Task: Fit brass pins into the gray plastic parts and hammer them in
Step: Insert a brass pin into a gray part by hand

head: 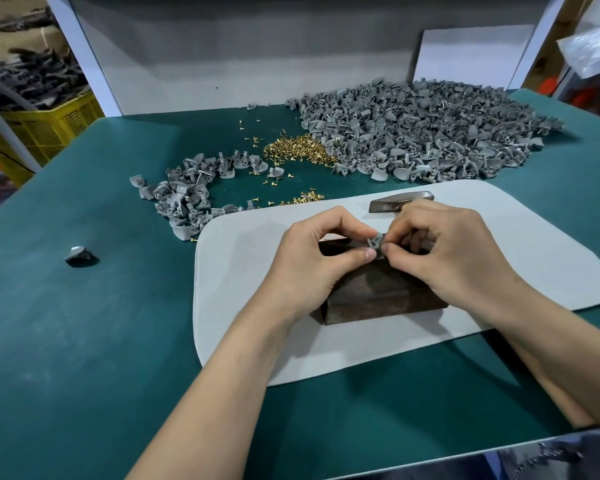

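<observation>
Pinching a gray plastic part point(374, 241) between fingertips of left hand point(312, 258) and right hand point(454, 251), just over dark block point(378, 296) on pale mat point(257, 271). Behind right hand, half hidden, hammer head point(395, 201). Farther back, brass pins point(298, 152) beside large heap of parts point(430, 133).

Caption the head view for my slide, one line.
The left hand and right hand pinch a gray plastic part over a dark block on a white mat, with brass pins heaped behind.
</observation>
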`<state>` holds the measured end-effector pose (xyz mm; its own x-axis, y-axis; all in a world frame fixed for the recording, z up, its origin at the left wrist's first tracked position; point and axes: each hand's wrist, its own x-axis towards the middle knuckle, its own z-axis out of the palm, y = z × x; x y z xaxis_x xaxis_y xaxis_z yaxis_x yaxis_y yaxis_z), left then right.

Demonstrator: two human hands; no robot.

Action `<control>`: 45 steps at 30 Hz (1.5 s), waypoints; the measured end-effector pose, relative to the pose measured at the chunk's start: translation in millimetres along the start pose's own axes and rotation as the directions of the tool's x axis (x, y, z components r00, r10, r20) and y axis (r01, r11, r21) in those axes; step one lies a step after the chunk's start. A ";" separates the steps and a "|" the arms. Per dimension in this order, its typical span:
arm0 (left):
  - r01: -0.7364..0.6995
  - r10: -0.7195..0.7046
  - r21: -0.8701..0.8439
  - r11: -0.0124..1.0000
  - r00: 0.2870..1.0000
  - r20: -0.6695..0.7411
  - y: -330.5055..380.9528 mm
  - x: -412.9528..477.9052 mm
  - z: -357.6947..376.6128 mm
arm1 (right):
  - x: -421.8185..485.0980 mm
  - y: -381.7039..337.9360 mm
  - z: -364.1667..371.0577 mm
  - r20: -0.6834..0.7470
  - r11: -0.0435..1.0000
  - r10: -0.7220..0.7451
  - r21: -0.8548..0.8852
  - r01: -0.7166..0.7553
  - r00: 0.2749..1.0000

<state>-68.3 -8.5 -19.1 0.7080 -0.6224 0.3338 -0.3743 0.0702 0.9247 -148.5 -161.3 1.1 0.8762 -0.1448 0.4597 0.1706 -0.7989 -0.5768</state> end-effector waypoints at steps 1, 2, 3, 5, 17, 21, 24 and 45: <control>-0.008 0.008 0.011 1.000 1.000 -0.005 -0.2 0.0 -0.2 | 0.5 1.1 -0.4 0.011 1.000 0.001 0.017 -0.001 1.000; -0.009 0.009 0.014 1.000 1.000 -0.007 -0.7 0.1 -0.3 | 1.0 2.8 -0.8 0.029 0.999 0.001 0.037 -0.002 1.000; -0.005 0.005 0.008 1.000 1.000 -0.006 -0.7 0.3 -0.3 | 1.7 4.4 -1.9 0.048 0.998 0.000 0.056 -0.002 0.999; 0.012 -0.012 -0.012 1.000 1.000 -0.002 -0.5 0.5 -0.3 | 2.8 6.8 -3.2 0.072 0.996 -0.004 0.087 -0.003 0.997; 0.013 -0.013 -0.017 1.000 1.000 -0.004 -0.7 -0.2 0.7 | 4.4 7.7 -5.0 0.092 0.992 -0.127 0.035 0.124 0.988; -0.006 0.006 0.011 1.000 1.000 -0.008 -1.5 -0.5 -0.1 | 7.1 8.1 -4.9 0.104 0.985 -0.169 0.039 0.165 0.980; -0.012 0.012 0.018 1.000 1.000 -0.006 -2.7 0.1 0.3 | 9.2 10.5 -4.9 0.122 0.981 -0.192 0.029 0.190 0.974; 0.022 -0.033 -0.125 0.992 0.995 -0.089 2.5 0.8 -0.5 | 12.0 4.7 -5.2 0.115 0.953 0.043 0.293 -0.075 0.992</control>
<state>-68.4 -8.5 -16.4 0.7705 -0.5526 0.3178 -0.2809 0.1531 0.9474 -139.5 -169.9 7.4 0.9287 -0.1108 0.3539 0.2289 -0.5794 -0.7822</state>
